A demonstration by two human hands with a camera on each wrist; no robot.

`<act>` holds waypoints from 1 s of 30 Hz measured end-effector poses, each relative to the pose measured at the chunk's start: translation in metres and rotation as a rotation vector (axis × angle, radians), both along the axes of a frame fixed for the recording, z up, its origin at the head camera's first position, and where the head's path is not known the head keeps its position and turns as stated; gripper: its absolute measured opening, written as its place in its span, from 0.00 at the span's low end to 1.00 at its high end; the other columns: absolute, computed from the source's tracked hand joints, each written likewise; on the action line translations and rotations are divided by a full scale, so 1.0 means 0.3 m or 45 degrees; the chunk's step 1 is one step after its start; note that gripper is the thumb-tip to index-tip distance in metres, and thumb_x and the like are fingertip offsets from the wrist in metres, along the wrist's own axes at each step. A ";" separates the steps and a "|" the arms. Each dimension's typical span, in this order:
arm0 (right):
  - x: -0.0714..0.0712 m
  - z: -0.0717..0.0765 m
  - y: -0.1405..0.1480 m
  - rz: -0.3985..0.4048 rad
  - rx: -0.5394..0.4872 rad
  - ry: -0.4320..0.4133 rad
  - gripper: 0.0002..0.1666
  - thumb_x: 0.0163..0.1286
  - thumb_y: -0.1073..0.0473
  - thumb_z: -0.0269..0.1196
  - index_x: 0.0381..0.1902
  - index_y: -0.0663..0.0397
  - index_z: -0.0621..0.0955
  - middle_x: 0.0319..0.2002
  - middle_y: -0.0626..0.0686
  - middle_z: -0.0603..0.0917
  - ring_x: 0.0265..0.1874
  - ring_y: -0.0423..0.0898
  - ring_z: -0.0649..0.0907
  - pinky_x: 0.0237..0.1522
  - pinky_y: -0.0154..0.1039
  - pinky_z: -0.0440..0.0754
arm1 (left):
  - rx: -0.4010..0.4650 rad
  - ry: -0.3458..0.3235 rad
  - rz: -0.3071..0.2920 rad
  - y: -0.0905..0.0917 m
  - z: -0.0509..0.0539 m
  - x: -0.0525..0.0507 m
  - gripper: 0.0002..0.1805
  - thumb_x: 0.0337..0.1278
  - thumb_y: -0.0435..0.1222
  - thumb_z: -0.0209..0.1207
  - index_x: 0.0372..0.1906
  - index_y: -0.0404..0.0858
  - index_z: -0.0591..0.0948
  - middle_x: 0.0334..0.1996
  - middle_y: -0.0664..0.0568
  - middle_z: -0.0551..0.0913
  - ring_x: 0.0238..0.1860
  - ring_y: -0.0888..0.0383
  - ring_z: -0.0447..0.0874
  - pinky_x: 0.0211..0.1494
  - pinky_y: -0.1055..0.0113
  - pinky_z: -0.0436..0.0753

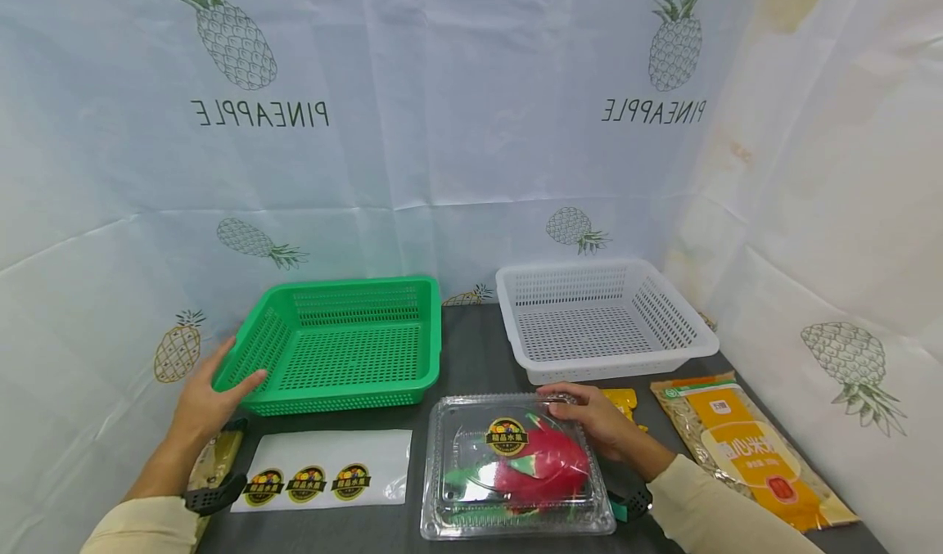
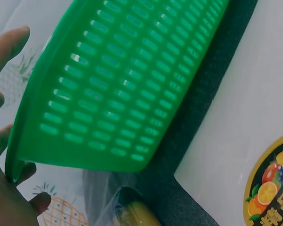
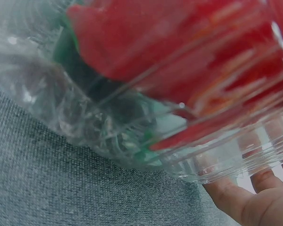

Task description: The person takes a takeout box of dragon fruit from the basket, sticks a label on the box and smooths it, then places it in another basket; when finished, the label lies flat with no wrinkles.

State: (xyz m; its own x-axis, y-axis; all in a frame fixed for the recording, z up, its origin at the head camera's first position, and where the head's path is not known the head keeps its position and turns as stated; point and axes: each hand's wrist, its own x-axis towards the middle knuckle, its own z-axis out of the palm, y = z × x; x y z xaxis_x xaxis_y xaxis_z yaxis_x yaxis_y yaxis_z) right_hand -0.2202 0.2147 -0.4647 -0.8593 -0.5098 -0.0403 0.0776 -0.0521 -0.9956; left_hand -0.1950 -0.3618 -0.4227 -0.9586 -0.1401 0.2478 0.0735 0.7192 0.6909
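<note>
My left hand (image 1: 204, 397) is at the left corner of a green plastic basket (image 1: 430, 349), fingers spread along its outer side and thumb reaching out near the front rim. In the left wrist view, the fingers lie beside the perforated basket wall (image 2: 118, 94). With my right hand (image 1: 593, 419) I grip the far right corner of a clear plastic box (image 1: 449, 423). A red dragon fruit (image 1: 548, 464) with green tips shows inside, and a round fruit sticker (image 1: 507, 437) sits on the lid. In the right wrist view, fingers (image 3: 231, 200) touch the box's ribbed edge.
A white sheet with several round stickers (image 1: 368, 448) lies left of the box. The white basket (image 1: 526, 349) stands behind at right. An orange-labelled bag of grain (image 1: 744, 439), a small yellow packet (image 1: 622, 403) and another bag (image 1: 217, 460) lie around. Fabric walls enclose the dark table.
</note>
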 end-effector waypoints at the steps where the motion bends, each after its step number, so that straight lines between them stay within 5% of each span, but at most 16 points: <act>1: 0.000 -0.001 0.000 0.002 -0.002 0.001 0.22 0.71 0.60 0.59 0.60 0.63 0.76 0.52 0.59 0.79 0.45 0.58 0.82 0.43 0.56 0.79 | -0.012 -0.004 0.004 -0.001 -0.003 0.001 0.46 0.65 0.51 0.56 0.78 0.40 0.45 0.71 0.25 0.45 0.66 0.22 0.42 0.53 0.23 0.50; 15: -0.001 0.001 -0.004 -0.008 -0.024 -0.050 0.25 0.72 0.60 0.58 0.62 0.67 0.72 0.51 0.59 0.79 0.44 0.58 0.83 0.43 0.56 0.80 | -0.069 -0.040 0.000 -0.008 -0.034 0.016 0.47 0.64 0.52 0.57 0.76 0.33 0.48 0.72 0.29 0.45 0.68 0.25 0.42 0.54 0.25 0.51; 30: 0.007 0.015 -0.007 -0.060 -0.162 -0.237 0.16 0.72 0.62 0.58 0.55 0.53 0.83 0.49 0.55 0.81 0.45 0.55 0.82 0.45 0.55 0.79 | -0.105 -0.073 0.014 -0.013 -0.039 0.011 0.49 0.63 0.55 0.56 0.75 0.28 0.48 0.74 0.33 0.41 0.69 0.27 0.38 0.56 0.26 0.50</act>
